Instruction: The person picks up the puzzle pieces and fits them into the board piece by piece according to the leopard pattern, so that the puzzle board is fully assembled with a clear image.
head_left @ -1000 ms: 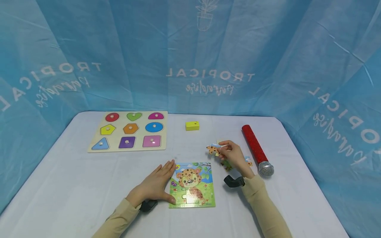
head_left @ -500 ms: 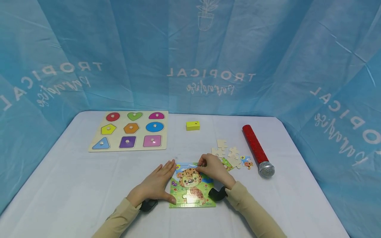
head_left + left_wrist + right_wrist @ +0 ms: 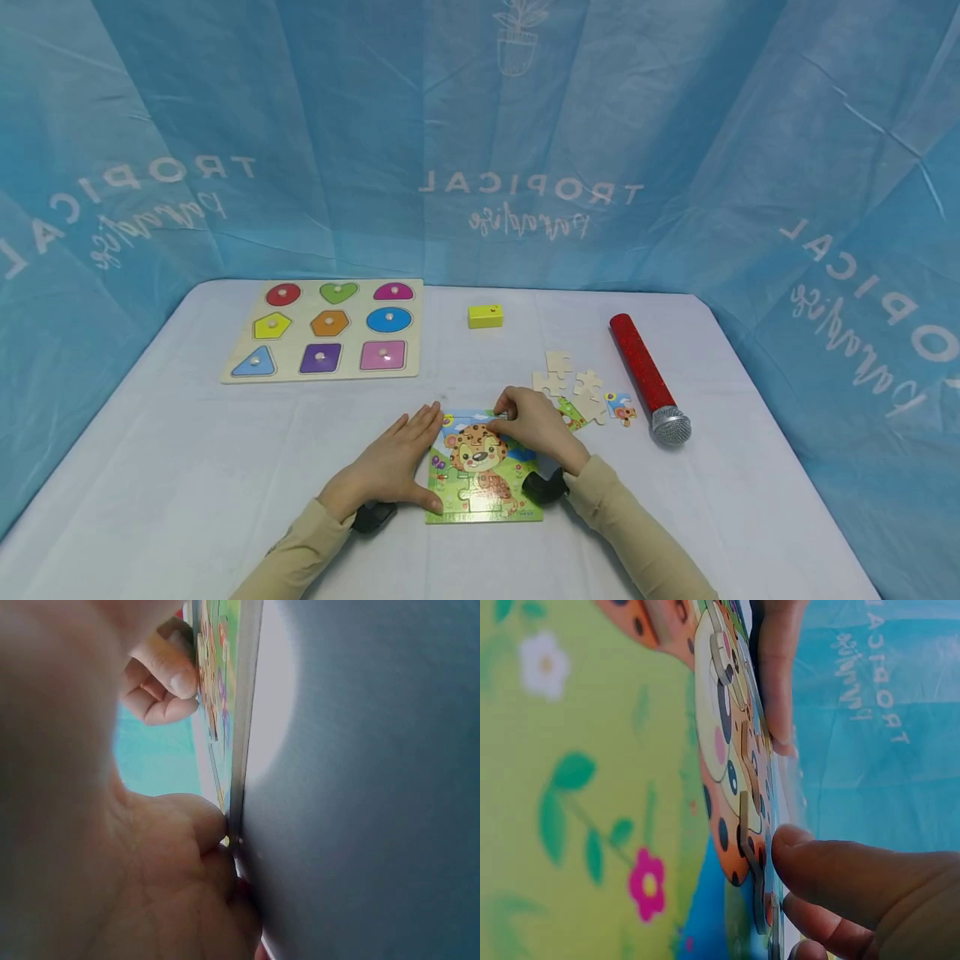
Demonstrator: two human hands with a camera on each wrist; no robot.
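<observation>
Lower centre, the spread left hand (image 3: 390,458) touches a glossy square jigsaw (image 3: 480,517); the right hand (image 3: 536,423) pinches 1 lobed piece (image 3: 477,428).

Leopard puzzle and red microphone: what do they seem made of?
Leopard puzzle: probably thin wood or pressed board; glossy printed face with glare, and loose pieces showing pale backs. Red microphone: sparkling red coating, core unclear; silvery head, likely metal mesh.

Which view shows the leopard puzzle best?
The head view: nearly the whole leopard puzzle from above, the right hand covering some. The left wrist shows an edge and narrow strip; the right wrist, a slanted, partial close-up.
</observation>
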